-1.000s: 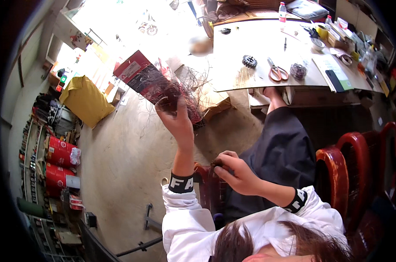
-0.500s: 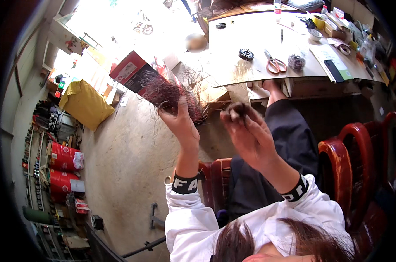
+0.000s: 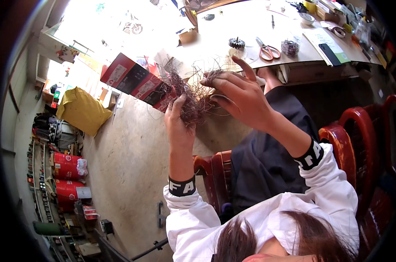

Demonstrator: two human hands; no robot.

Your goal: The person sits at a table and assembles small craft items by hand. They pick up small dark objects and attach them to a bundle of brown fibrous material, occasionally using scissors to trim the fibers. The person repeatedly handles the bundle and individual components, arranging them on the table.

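Note:
My left hand (image 3: 179, 129) is closed around a loose tangle of thin, dark reddish-brown strands (image 3: 190, 105), thumb on top. Stray ends stick out of it on all sides. My right hand (image 3: 246, 94) meets it from the right, some fingers bent over a small tuft (image 3: 212, 77) of the same strands and one finger raised. Where the tuft joins the tangle I cannot make out. Beyond my left hand, a red and black box (image 3: 130, 78) shows, partly hidden by the strands.
A white-topped table (image 3: 250, 26) stands ahead, bearing orange-handled scissors (image 3: 268, 51), a black toothed disc (image 3: 237, 43), a clear tub of dark strands (image 3: 289, 47) and a phone (image 3: 329, 54). Red wooden chairs (image 3: 337, 144) are at right; a yellow-covered pile (image 3: 84, 111) and red drums (image 3: 68, 166) at left.
My right hand has moved up and left with its tuft, from apart to against the tangle. My left hand still grips the tangle. The whole view has shifted a little.

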